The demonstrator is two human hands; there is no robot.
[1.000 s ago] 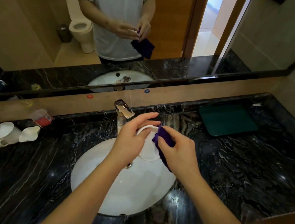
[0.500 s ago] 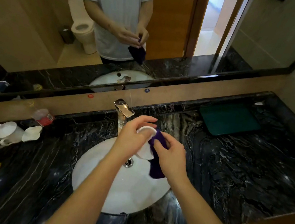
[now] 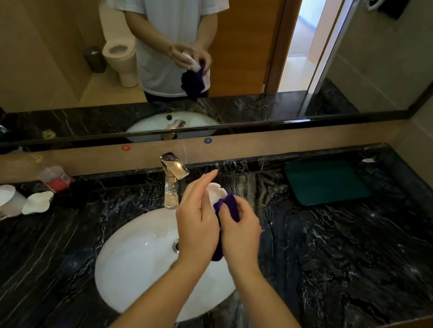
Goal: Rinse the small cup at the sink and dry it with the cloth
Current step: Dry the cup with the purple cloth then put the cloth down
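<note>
Above the white oval sink [image 3: 138, 271] my left hand [image 3: 196, 223] holds the small white cup [image 3: 215, 192], which shows only partly between my fingers. My right hand [image 3: 241, 230] grips a dark purple cloth [image 3: 228, 205] and presses it against the cup; the cloth's tail hangs down between my wrists. The chrome tap [image 3: 172, 177] stands just left of my hands, and no water is seen running.
The counter is black marble [image 3: 334, 258]. At its left stand a white lidded teapot [image 3: 3, 200], a white jug [image 3: 38, 201] and a lying plastic bottle [image 3: 56, 178]. A green tray [image 3: 326, 183] lies at the back right. A mirror runs along the wall.
My hands have closed together and the cup has turned, so less of it shows. The cloth now wraps further over the cup, its tail hanging lower.
</note>
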